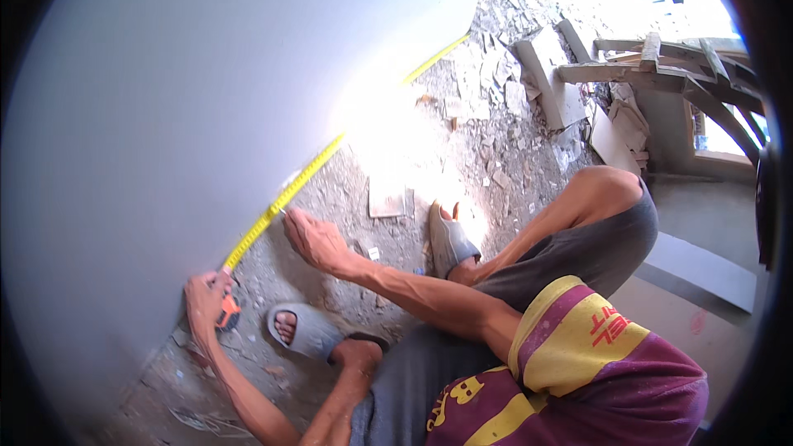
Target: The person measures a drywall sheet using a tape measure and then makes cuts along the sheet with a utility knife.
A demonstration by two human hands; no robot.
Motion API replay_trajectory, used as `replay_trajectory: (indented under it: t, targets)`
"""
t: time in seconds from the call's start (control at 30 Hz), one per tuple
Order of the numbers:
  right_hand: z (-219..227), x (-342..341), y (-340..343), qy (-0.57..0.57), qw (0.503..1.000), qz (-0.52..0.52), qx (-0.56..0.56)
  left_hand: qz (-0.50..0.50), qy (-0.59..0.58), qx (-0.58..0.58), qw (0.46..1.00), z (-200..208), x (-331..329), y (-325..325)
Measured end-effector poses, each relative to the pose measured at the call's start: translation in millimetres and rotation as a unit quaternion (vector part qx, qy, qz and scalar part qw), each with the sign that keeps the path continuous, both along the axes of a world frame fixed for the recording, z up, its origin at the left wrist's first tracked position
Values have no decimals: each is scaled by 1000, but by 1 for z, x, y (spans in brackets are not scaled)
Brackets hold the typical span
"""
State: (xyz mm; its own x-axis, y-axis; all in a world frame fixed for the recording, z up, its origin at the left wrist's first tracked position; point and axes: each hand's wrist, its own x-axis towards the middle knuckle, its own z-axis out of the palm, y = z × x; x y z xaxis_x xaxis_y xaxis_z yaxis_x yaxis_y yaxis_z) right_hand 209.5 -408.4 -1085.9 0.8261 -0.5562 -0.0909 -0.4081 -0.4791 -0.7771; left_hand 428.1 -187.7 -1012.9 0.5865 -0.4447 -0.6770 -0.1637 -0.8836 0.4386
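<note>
While the left hand (203, 293) clasps the tape measure's orange-trimmed case (229, 312) at the foot of the grey wall (165, 116), the yellow blade (249, 245) already lies drawn out along the rubble-strewn floor (496, 169). The right hand (318, 241) is poised beside the blade; whether its fingers pinch anything, I cannot tell. Laying-out appears done; reading or marking seems unfinished, no mark being discernible.
</note>
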Motion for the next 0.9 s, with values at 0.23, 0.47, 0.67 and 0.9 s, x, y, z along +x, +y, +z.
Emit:
replay_trajectory:
  t: [0.23,0.47,0.67,0.9]
  targets:
    - [9,-7,-3,-16,1000,-12,7,-11,-9,-26,1000,7,-8,-13]
    - [1,3,3,7,999,-11,29,31,13,-29,999,6,1,7]
    - [18,10,11,35,999,-32,2,18,-12,-22,1000,1,0,9]
    - [-5,-2,-3,-10,997,-13,-76,-17,2,35,999,2,1,-6]
